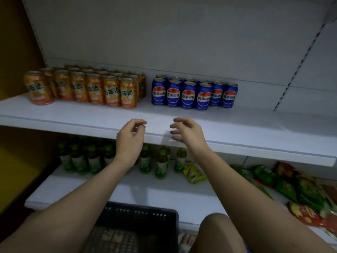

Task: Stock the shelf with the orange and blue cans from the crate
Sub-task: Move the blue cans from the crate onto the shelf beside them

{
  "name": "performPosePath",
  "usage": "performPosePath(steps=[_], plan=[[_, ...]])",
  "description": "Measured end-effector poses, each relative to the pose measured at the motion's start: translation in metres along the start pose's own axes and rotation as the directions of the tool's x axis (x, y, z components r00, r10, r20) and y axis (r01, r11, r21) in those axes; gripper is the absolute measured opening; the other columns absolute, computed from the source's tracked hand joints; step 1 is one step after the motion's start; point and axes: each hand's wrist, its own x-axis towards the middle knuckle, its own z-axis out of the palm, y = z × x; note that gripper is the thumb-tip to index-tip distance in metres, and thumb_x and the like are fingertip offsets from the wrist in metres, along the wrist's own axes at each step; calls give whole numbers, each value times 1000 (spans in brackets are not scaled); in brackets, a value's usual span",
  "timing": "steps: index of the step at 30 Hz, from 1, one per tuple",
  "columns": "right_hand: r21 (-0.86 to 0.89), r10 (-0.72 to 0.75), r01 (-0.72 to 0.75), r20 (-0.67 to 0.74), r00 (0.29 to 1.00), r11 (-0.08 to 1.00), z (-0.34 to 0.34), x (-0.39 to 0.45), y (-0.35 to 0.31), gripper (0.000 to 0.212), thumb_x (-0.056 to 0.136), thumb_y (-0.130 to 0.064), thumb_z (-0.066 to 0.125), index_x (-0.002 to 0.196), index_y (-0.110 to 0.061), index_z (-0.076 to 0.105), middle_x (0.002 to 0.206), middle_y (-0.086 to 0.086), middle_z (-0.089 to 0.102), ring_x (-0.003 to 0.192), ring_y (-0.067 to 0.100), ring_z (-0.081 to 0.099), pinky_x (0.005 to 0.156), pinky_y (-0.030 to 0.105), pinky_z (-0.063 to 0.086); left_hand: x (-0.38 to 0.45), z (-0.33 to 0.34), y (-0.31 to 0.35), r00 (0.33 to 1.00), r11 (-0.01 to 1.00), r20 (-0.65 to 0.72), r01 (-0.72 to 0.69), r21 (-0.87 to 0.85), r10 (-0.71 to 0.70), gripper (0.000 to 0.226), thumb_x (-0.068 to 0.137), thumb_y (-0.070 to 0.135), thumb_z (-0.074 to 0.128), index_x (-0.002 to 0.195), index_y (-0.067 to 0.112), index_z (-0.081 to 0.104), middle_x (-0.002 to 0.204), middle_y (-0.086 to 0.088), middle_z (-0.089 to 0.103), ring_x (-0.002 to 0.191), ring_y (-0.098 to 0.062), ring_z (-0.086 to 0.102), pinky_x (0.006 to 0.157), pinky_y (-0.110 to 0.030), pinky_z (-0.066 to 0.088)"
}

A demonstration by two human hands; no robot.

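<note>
Crate (138, 216) sitting below both wrists; left hand (130, 136) and right hand (186, 132) hovering loosely curled, holding nothing — blue cans (194, 94) standing just beyond, nearer the right.

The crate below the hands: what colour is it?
Black crate, a slotted plastic one, seen in the head view.

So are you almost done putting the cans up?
Nearly, it seems. The orange cans and blue cans stand in rows on the shelf. The left hand and right hand hold nothing. The part of the crate that shows has no cans in it.
</note>
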Motion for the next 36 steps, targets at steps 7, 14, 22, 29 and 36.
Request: performPosePath(steps=[7, 14, 22, 29, 36], plan=[[-356, -103, 196, 264, 959, 914, 103, -57, 55, 30, 96, -28, 59, 125, -18, 62, 113, -3, 66, 102, 11, 61, 91, 30, 52, -46, -94, -59, 959, 949, 64, 262, 175, -276, 31, 102, 33, 41, 124, 24, 61, 117, 4, 62, 102, -14, 56, 79, -26, 43], [-622, 232, 131, 467, 853, 772, 189, -105, 165, 47, 97, -41, 55, 136, -14, 53, 131, 7, 59, 115, 25, 57, 89, 31, 44, -116, -161, -162, 798, 762, 71, 539, 360, -598, 36, 100, 37, 37, 116, 18, 64, 114, -3, 62, 107, -24, 55, 91, -36, 41], [-709, 656, -260, 364, 661, 655, 256, -161, 315, 24, 95, -34, 58, 98, -11, 66, 105, 12, 64, 105, 26, 62, 81, 29, 43, -197, -198, -278, 557, 528, 9, 782, 331, -831, 34, 100, 32, 41, 105, 10, 66, 123, -16, 63, 113, -32, 57, 90, -34, 43], [-619, 856, -622, 172, 488, 479, 299, -200, 426, 55, 94, -36, 64, 135, -1, 56, 131, 14, 60, 117, 29, 60, 90, 26, 48, -255, -202, -368, 238, 225, -23, 941, 254, -971, 50, 92, 37, 48, 127, 3, 61, 131, -21, 59, 119, -34, 58, 102, -40, 47], [-372, 915, -841, 67, 398, 393, 340, -198, 476, 88, 82, -35, 78, 147, 4, 34, 141, 21, 50, 120, 36, 57, 96, 40, 52, -246, -190, -423, 189, 187, 28, 924, 335, -982, 40, 102, 18, 36, 135, 1, 51, 140, -18, 52, 127, -32, 51, 105, -37, 43]])
